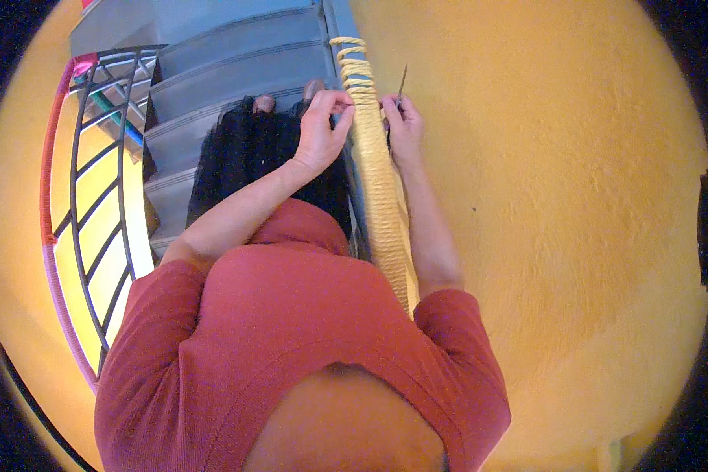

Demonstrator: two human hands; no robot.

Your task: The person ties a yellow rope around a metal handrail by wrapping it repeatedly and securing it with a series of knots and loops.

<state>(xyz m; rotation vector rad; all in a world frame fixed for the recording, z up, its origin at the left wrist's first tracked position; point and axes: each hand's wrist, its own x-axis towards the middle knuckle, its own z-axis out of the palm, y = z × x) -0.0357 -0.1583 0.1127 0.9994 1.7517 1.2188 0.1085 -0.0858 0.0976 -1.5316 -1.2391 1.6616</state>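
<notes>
A handrail runs away from me, wound with yellow cord (379, 181). The turns lie tight side by side on its near part. Farther off they are looser, with blue-grey rail (355, 57) showing between them. At the rail's left side is my left hand (321, 130), its thumb and fingers pinched at the edge of the cord turns; the exact grip is partly hidden. My right hand (405, 130) is on the other side, between rail and wall. Its closed fingers hold a thin, dark, pointed tool (403, 85), tip upward; its exact kind is unclear.
Grey stair steps (236, 67) lie ahead, and my feet and dark skirt (244, 157) are over them. On the left stands a black metal railing (122, 157) with a red and pink wrapped handrail (47, 173). A yellow wall (558, 197) borders the right side closely.
</notes>
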